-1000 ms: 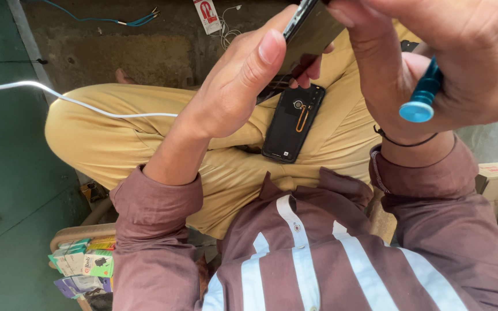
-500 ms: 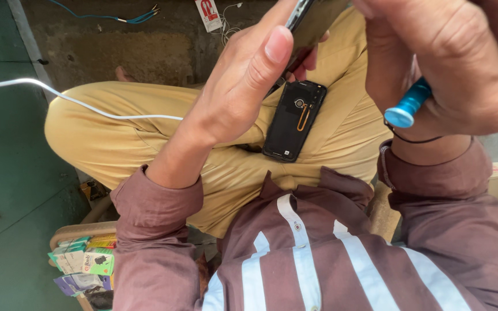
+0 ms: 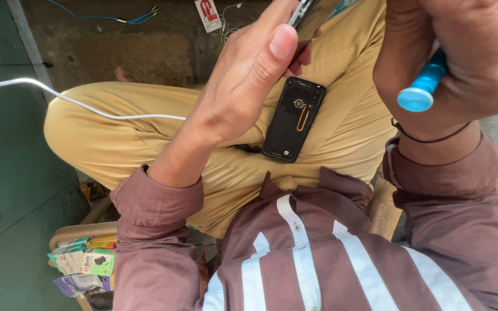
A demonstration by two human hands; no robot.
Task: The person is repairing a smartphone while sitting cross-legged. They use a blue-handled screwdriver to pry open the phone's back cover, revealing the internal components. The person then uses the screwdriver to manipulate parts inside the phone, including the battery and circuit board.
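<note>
Fingers [image 3: 272,52] of left hand [image 3: 243,86] wrapped round dark phone body [image 3: 302,10] at top edge, mostly cut off. Right hand [image 3: 462,57] closed round blue-handled screwdriver [image 3: 425,89]; tip out of view. One black back cover [image 3: 293,119] lies loose on lap, tan trousers [image 3: 145,144], so phone judged opened, work inside unfinished. One white cable [image 3: 76,101] over knee; small packets [image 3: 82,265] stacked lower left.

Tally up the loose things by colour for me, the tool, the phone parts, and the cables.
Blue: 2, the tool handle in the right hand and a floor cable
Black: 2, the phone back cover on the lap, the phone body in the left hand
White: 1, cable
Total: 5
</note>
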